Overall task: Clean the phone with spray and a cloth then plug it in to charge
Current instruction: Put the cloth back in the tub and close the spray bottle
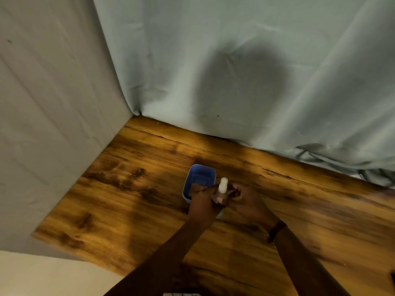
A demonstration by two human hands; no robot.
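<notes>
A small spray bottle (223, 185) with a white top stands upright between both hands, above the wooden table (132, 189). My left hand (202, 202) is wrapped around the bottle's body from the left. From the right, my right hand (250, 202) has its curled fingers pressed against the bottle near its neck. A pale patch (220, 214) shows just under the hands, and I cannot tell what it is. No phone or charger is recognisable in this blurred view.
An open blue plastic box (199, 178) stands on the table, touching my left hand's far side. Grey-green cloth (235, 71) hangs behind the table and a pale cloth wall (42, 124) closes the left side. Dark cables (374, 176) lie at the far right under the cloth.
</notes>
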